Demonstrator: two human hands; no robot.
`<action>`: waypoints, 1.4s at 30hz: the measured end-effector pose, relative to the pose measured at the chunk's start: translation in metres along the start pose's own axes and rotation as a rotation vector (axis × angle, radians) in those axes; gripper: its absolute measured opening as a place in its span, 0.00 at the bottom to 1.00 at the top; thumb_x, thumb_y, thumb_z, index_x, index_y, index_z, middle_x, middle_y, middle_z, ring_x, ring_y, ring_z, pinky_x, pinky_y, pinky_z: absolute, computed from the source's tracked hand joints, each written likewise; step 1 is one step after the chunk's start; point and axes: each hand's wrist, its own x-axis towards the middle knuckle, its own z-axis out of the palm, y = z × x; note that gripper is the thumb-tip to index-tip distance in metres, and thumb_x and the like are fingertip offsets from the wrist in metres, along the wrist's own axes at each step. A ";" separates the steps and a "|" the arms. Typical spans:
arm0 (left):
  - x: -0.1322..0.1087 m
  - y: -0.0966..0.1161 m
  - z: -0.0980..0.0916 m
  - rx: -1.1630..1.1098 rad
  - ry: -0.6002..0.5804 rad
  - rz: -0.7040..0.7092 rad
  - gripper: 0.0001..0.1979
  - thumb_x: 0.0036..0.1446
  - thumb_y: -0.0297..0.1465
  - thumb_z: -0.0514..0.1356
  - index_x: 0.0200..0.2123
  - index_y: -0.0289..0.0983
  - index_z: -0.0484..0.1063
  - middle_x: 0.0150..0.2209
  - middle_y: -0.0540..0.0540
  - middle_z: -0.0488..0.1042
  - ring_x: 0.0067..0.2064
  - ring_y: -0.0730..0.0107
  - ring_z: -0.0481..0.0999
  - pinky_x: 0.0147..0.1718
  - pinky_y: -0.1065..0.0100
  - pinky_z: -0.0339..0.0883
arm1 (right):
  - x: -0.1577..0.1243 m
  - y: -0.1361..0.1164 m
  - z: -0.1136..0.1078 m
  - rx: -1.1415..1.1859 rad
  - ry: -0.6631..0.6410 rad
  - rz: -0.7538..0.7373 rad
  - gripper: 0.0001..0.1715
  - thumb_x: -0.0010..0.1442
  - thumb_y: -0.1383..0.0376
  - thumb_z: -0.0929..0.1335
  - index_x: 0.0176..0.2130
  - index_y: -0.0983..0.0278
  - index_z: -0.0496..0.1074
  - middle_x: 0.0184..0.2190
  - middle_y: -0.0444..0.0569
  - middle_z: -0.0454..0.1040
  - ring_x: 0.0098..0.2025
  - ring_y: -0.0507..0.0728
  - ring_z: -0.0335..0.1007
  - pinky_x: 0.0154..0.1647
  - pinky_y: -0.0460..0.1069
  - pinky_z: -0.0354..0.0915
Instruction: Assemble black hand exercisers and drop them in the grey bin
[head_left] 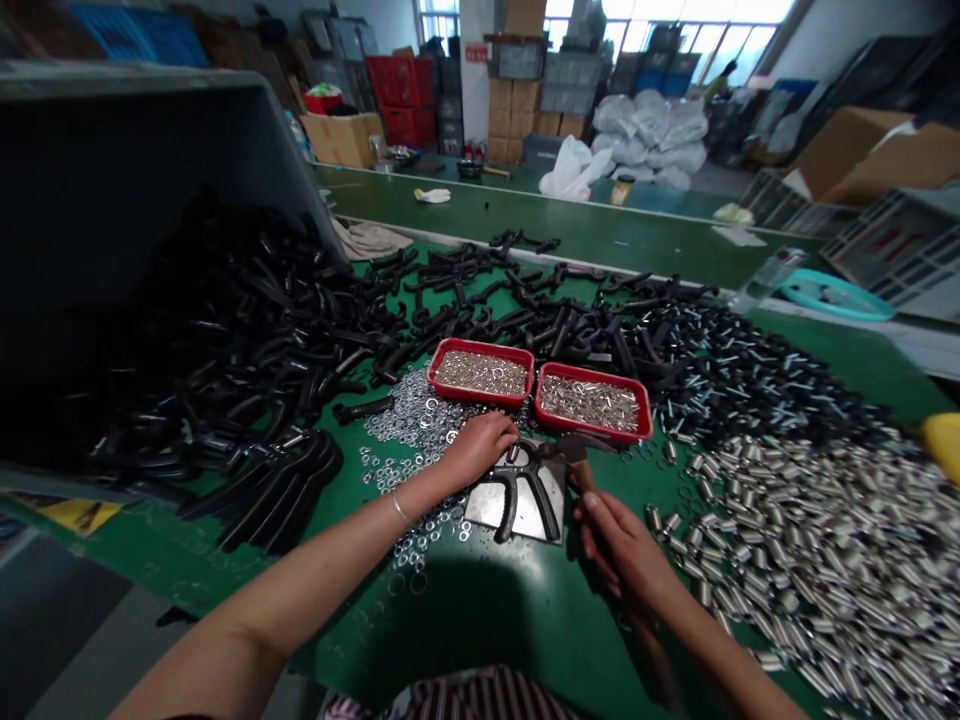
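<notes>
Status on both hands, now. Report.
Left hand on black forked part, over steel plate. Right hand gripping wooden-handled hammer. Two red trays of small metal pieces just beyond.

We see glossy black curved handles (225, 370) on a green workbench (480, 640), two red trays (480, 346) of silver pins (480, 373), and a dark, pale-striped garment (457, 700)
</notes>
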 end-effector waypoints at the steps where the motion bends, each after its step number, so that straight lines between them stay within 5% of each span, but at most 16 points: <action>1: 0.000 0.000 0.001 -0.001 -0.001 -0.009 0.08 0.64 0.29 0.58 0.37 0.35 0.77 0.38 0.45 0.78 0.43 0.64 0.76 0.46 0.66 0.67 | 0.000 0.003 -0.001 0.012 0.001 0.000 0.25 0.65 0.42 0.62 0.40 0.61 0.64 0.19 0.36 0.68 0.10 0.44 0.49 0.07 0.40 0.47; 9: 0.000 -0.006 0.010 0.061 0.021 -0.014 0.08 0.65 0.30 0.58 0.36 0.36 0.77 0.38 0.45 0.77 0.42 0.63 0.76 0.45 0.64 0.67 | -0.002 0.014 -0.011 0.062 0.024 0.005 0.26 0.65 0.42 0.62 0.40 0.62 0.65 0.18 0.36 0.68 0.09 0.44 0.48 0.07 0.39 0.47; 17: -0.006 -0.002 0.015 0.586 -0.026 0.322 0.11 0.67 0.24 0.51 0.38 0.32 0.73 0.38 0.39 0.73 0.43 0.56 0.69 0.46 0.57 0.63 | -0.005 0.007 -0.011 -0.050 0.010 -0.037 0.25 0.66 0.43 0.61 0.44 0.62 0.65 0.24 0.40 0.72 0.11 0.46 0.55 0.10 0.42 0.51; 23: -0.026 0.008 0.010 0.415 0.097 0.184 0.14 0.68 0.37 0.55 0.48 0.34 0.71 0.46 0.39 0.73 0.49 0.56 0.70 0.49 0.55 0.64 | -0.003 -0.043 -0.016 -0.487 0.001 -0.220 0.23 0.68 0.47 0.59 0.43 0.61 0.68 0.27 0.43 0.72 0.21 0.53 0.66 0.21 0.46 0.61; 28: -0.067 0.022 0.014 0.332 0.092 0.296 0.13 0.70 0.33 0.50 0.49 0.35 0.72 0.47 0.40 0.75 0.50 0.58 0.70 0.53 0.53 0.61 | 0.005 -0.084 -0.002 -0.733 0.128 -0.480 0.21 0.71 0.51 0.56 0.47 0.59 0.68 0.31 0.49 0.76 0.33 0.58 0.71 0.36 0.50 0.63; 34: -0.077 0.020 0.023 0.332 0.079 0.327 0.14 0.70 0.31 0.49 0.47 0.34 0.73 0.44 0.39 0.76 0.48 0.58 0.71 0.51 0.53 0.63 | 0.046 -0.076 0.011 -0.908 -0.086 -0.337 0.20 0.69 0.51 0.59 0.34 0.60 0.68 0.26 0.49 0.74 0.28 0.58 0.68 0.31 0.49 0.58; 39: -0.072 0.025 0.017 0.297 0.075 0.290 0.14 0.70 0.31 0.49 0.43 0.35 0.75 0.42 0.40 0.75 0.47 0.58 0.70 0.51 0.54 0.62 | 0.051 -0.078 0.006 -0.841 0.003 -0.376 0.19 0.70 0.52 0.58 0.35 0.60 0.68 0.27 0.47 0.72 0.29 0.56 0.67 0.31 0.48 0.57; 42: -0.075 0.028 0.006 0.251 0.072 0.205 0.14 0.70 0.32 0.49 0.42 0.36 0.74 0.41 0.42 0.75 0.46 0.60 0.71 0.49 0.56 0.63 | 0.041 -0.081 0.000 -0.900 -0.054 -0.330 0.21 0.69 0.52 0.59 0.30 0.60 0.66 0.24 0.46 0.70 0.26 0.55 0.65 0.29 0.48 0.56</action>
